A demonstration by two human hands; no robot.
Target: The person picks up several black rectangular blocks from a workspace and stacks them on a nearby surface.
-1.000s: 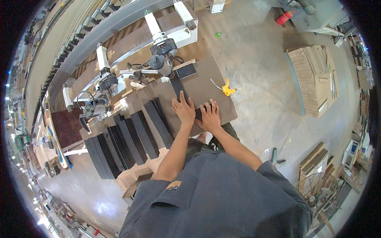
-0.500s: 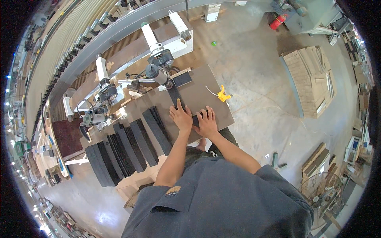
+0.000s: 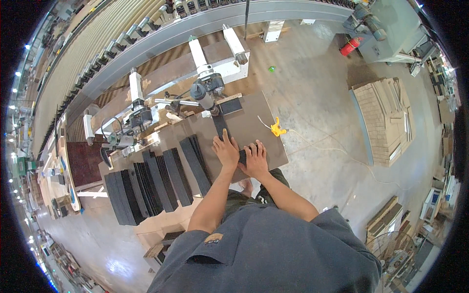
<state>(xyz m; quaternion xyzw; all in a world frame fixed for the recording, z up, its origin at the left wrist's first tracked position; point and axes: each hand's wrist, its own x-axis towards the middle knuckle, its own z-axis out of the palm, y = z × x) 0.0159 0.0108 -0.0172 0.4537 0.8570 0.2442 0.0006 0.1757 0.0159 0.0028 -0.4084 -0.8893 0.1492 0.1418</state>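
Observation:
A long black strip [image 3: 221,126] lies on the brown work table, its far end under a grey, upright power tool [image 3: 204,97]. My left hand [image 3: 226,152] rests on this strip with its fingers stretched out, the index finger pointing along it. To the right, my right hand [image 3: 254,160] has its fingers over a dark piece showing between the hands, with the thumb at its near end. Whether this is the same strip cannot be told, as my left hand covers the part between. Several stacks of black strips [image 3: 159,180] lie left of my hands.
The brown table [image 3: 266,139] carries a yellow air gun [image 3: 278,127] with a pale hose at its right edge. A dark block [image 3: 229,106] sits beside the tool. More tool heads [image 3: 139,115] stand to the left. Stacked boards [image 3: 383,117] and a red extinguisher [image 3: 351,46] are at the right.
The view has shifted, so the table and tools appear lower and slightly further right. Both hands keep nearly the same place relative to the strip and the tool.

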